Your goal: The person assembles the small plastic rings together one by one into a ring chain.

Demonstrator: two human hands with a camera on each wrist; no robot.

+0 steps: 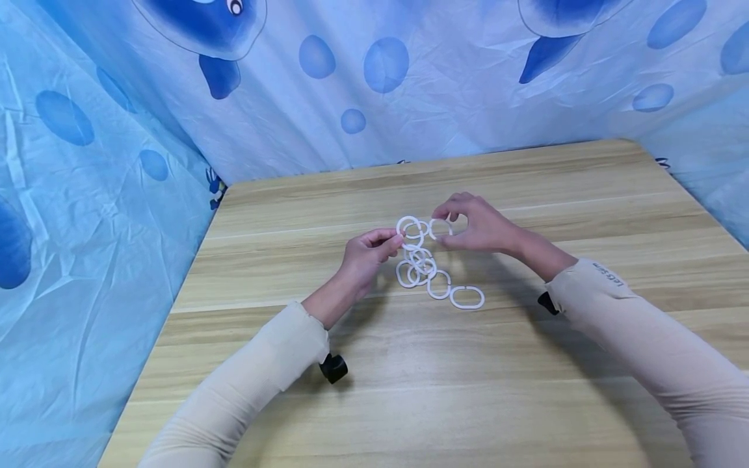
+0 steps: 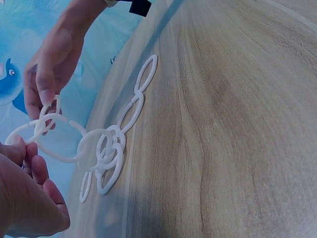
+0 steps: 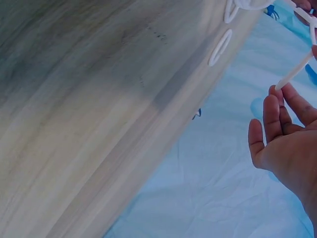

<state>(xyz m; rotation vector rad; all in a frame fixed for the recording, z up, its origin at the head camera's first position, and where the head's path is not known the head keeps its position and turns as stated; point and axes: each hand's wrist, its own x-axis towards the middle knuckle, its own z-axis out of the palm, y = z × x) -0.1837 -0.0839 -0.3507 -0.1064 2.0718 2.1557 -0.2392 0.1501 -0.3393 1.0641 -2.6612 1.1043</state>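
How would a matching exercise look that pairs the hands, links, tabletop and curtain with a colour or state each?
Column one:
1. Left hand and right hand
2. Links
3. Tabletop
4. Curtain

Column two:
A. Blue, printed with sea creatures and ovals
B. Wood-grained
C. Each pinching a link
D. White, some bunched together

Right pairs: 1-C, 2-D, 3-B, 4-A.
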